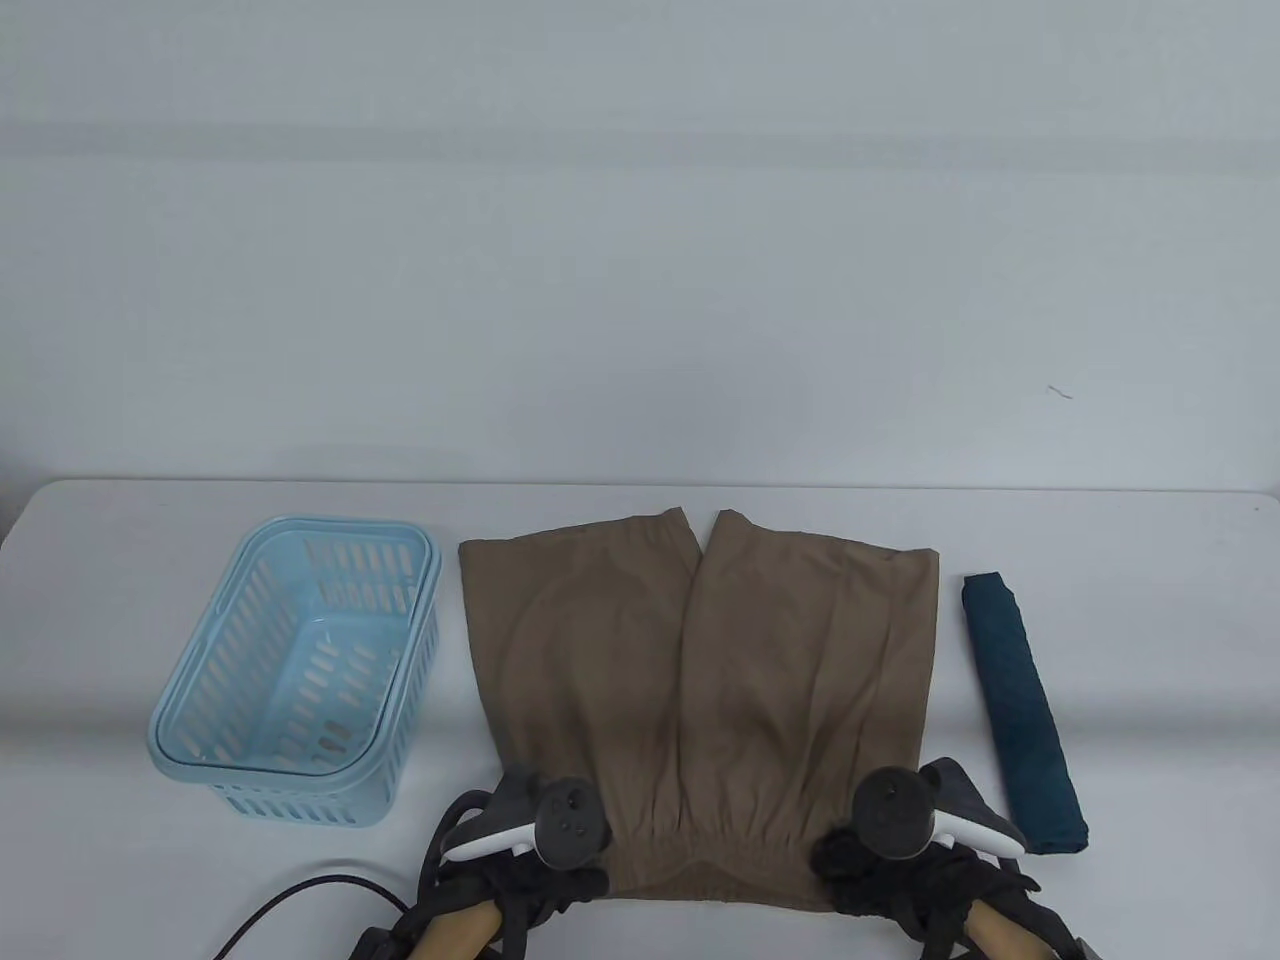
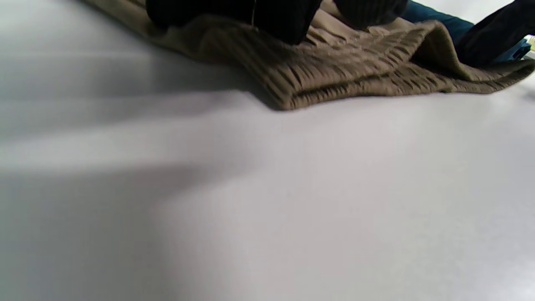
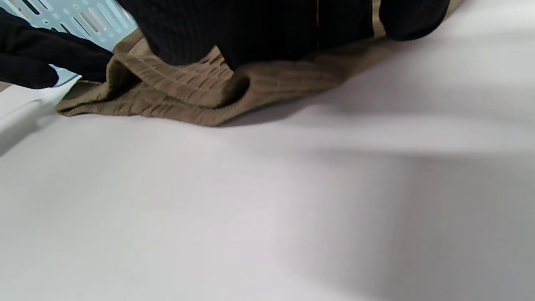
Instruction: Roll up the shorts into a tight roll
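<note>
The brown shorts (image 1: pixel 700 680) lie flat on the white table (image 1: pixel 640 510), legs pointing away and the elastic waistband at the near edge. My left hand (image 1: pixel 560 880) grips the left end of the waistband (image 2: pixel 334 71), fingers on top (image 2: pixel 234 12). My right hand (image 1: pixel 850 870) grips the right end of the waistband (image 3: pixel 175 96), fingers on top (image 3: pixel 259 25). The waistband edge is lifted and curled a little off the table between the hands. Thumbs are hidden.
A light blue slotted basket (image 1: pixel 300 800) stands to the left of the shorts and shows in the right wrist view (image 3: pixel 75 16). A rolled dark teal cloth (image 1: pixel 1020 710) lies to their right. A black cable (image 1: pixel 290 900) runs at the near left.
</note>
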`<state>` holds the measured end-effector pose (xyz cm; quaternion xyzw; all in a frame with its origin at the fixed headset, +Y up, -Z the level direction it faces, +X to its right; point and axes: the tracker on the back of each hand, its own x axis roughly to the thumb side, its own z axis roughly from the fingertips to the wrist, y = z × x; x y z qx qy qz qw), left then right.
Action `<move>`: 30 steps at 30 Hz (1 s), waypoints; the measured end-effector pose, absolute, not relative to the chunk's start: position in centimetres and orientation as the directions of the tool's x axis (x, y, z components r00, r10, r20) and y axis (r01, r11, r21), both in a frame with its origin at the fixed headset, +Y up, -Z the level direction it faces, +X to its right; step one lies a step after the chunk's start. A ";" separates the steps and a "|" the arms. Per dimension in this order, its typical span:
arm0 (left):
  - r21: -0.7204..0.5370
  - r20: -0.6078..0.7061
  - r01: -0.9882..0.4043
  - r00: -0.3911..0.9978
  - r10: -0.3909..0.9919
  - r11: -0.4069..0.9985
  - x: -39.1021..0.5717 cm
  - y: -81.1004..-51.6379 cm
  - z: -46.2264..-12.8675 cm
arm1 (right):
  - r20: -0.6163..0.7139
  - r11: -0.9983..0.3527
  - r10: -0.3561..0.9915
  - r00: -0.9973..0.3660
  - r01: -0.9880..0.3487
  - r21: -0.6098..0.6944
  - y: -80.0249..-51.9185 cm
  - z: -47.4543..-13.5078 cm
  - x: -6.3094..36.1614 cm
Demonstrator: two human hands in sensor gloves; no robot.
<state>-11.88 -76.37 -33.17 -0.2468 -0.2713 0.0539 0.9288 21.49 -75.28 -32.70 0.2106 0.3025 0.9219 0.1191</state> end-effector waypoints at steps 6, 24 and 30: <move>-0.488 0.473 0.012 0.844 0.253 0.873 -12.0 -76.1 -33.0 | 0.306 -0.826 0.344 -0.888 -0.131 0.548 -74.7 -32.7 21.6; -0.277 0.433 -0.048 0.885 0.169 0.960 -2.6 -68.8 -43.2 | 0.436 -0.870 0.349 -0.829 -0.114 0.480 -73.5 -31.2 11.3; -0.381 0.421 0.047 0.898 0.128 0.923 1.9 -70.8 -47.0 | 0.452 -0.847 0.345 -0.822 -0.064 0.528 -75.9 -30.7 9.9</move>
